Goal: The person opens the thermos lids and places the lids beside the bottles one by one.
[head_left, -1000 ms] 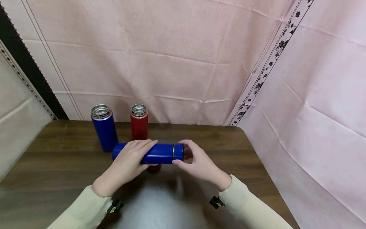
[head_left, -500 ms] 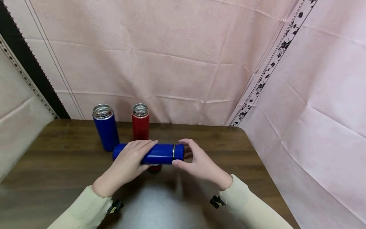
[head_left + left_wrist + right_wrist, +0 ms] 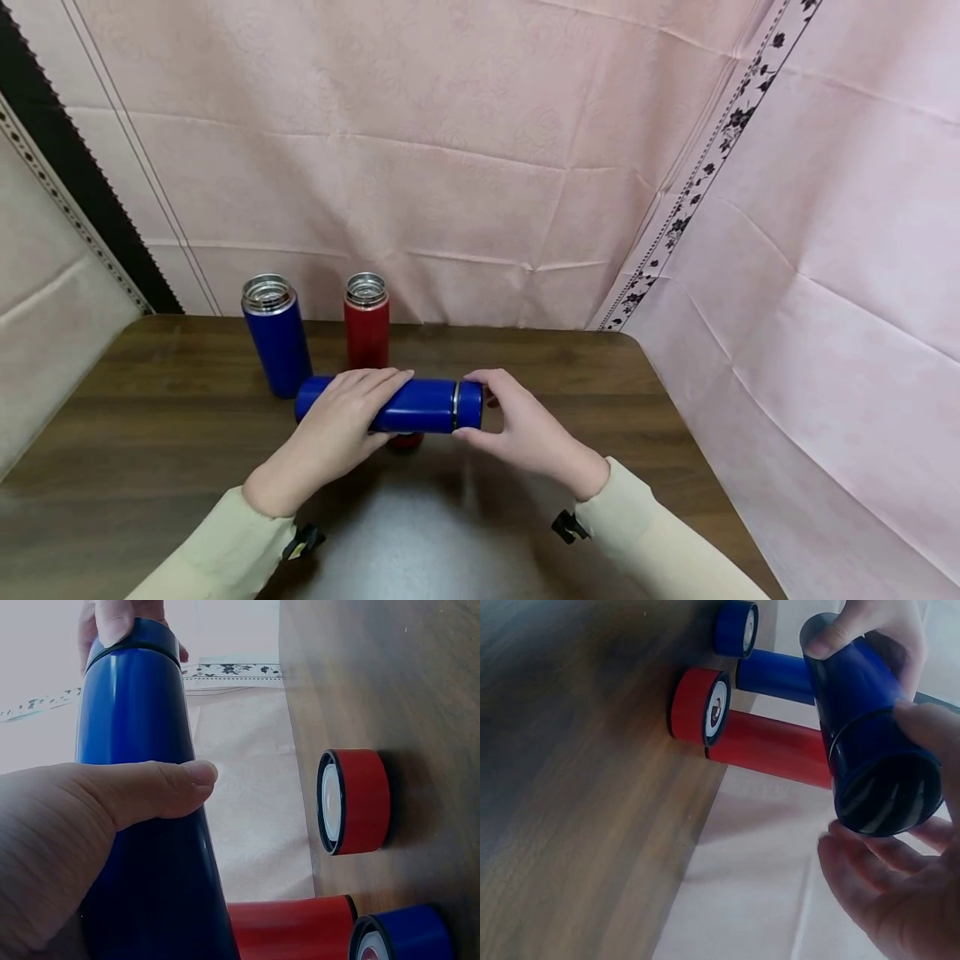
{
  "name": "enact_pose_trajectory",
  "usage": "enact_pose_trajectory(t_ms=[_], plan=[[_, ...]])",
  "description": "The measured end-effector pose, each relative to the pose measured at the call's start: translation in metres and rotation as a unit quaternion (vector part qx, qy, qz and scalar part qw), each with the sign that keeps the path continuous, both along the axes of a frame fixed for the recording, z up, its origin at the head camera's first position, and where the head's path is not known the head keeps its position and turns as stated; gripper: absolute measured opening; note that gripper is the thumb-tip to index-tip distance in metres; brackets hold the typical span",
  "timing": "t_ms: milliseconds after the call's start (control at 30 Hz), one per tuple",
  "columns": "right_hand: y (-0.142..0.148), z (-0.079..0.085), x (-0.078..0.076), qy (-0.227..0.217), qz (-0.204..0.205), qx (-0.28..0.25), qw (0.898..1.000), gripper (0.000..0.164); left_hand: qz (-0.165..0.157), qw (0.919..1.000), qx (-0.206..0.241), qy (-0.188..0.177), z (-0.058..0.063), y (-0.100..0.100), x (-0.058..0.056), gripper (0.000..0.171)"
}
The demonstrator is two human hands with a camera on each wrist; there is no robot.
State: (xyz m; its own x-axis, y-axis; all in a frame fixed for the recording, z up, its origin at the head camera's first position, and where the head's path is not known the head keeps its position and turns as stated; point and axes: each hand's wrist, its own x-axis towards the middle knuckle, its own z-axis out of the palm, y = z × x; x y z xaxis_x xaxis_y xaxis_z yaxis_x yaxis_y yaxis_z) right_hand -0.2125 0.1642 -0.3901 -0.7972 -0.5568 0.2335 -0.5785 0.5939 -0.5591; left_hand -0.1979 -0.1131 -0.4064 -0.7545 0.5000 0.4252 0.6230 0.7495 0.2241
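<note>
A blue thermos bottle (image 3: 420, 406) lies sideways above the table, its capped end pointing right. My left hand (image 3: 333, 429) grips its body, thumb along the near side in the left wrist view. At the other end, my right hand (image 3: 517, 421) holds the blue lid (image 3: 469, 405) between thumb and fingers; the lid sits on the bottle with a thin ring at the seam. Behind stand an uncapped blue bottle (image 3: 277, 346) and an uncapped red bottle (image 3: 367, 333), both upright with bare metal mouths. The left hand hides part of the held bottle.
On the wooden table (image 3: 570, 367) rest a loose red lid (image 3: 364, 801) and a loose blue lid (image 3: 416, 934), near the standing bottles and mostly hidden in the head view. A pink curtain (image 3: 465, 167) hangs behind the table's far edge.
The right hand's fingers have shifted slightly around the lid. The left hand and the bottle stay almost where they were.
</note>
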Motion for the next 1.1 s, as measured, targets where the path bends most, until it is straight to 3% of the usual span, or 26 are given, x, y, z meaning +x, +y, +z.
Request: enact_pose_trajectory(t_ms=[167, 367, 800, 1100], plan=[[0.0, 0.003, 0.004, 0.047, 0.001, 0.02, 0.999, 0.067, 0.013, 0.9997, -0.006, -0.018, 0.0, 0.0, -0.001, 0.085], [0.001, 0.005, 0.006, 0.052, -0.013, 0.024, 0.998, 0.071, 0.028, 0.9987, -0.004, -0.043, -0.001, 0.0, -0.003, 0.085], [0.012, 0.001, 0.0, 0.101, -0.024, -0.001, 0.995, 0.067, 0.031, 0.9991, 0.019, -0.022, -0.002, -0.002, -0.005, 0.084], [0.022, -0.004, -0.006, 0.13, -0.066, -0.019, 0.989, 0.076, 0.037, 0.9979, 0.046, -0.027, 0.002, -0.001, -0.009, 0.085]])
